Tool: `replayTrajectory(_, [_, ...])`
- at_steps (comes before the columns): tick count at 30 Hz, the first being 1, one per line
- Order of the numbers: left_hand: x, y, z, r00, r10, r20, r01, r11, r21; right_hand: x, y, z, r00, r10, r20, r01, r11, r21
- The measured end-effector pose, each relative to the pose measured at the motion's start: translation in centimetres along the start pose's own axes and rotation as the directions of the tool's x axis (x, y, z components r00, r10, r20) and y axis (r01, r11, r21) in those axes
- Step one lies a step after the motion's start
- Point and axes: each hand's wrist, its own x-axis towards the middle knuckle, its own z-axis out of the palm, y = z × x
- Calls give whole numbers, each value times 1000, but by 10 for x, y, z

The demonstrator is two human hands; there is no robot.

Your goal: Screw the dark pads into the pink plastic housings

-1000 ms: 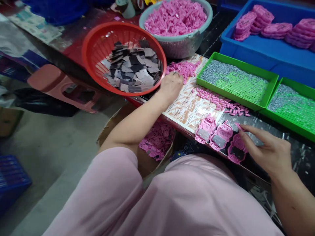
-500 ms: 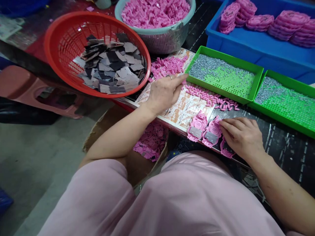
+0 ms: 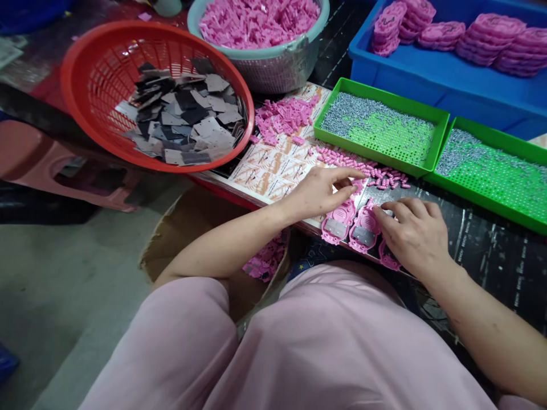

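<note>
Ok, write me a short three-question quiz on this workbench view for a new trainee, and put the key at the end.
1. What lies in the red basket?
A. Pink pegs
B. Flat grey and black pieces
C. Metal screws

2. True or false: three pink shells lie in a row along the near edge of the table.

3. Which is nearer the red basket: the left hand or the right hand?

Key:
1. B
2. True; the third shell is partly hidden by the right hand.
3. The left hand
</note>
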Motion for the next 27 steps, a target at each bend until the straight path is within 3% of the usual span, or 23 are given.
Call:
replayTrajectory(6, [0,1,7,999,-8,39,8,1000,-12,11,12,-2,993,-45,110,30,991,131])
replayTrajectory(12, [0,-2,10,997,-23,69,30,995,-95,13,2,-10,985,-46,169,47,999,3])
replayTrajectory(18, [3,0,14,982,-127,141,160,956,-247,10,-3,-4,998,36,56,-39,998,55])
replayTrajectory(23, [3,3,14,980,-146,135,182,934,-308,7,6,2,998,48,-33,-45,994,99])
replayTrajectory(27, [6,9,18,985,-134,112,163,935,-314,1,15,-14,969,201,-141,-163,956,246])
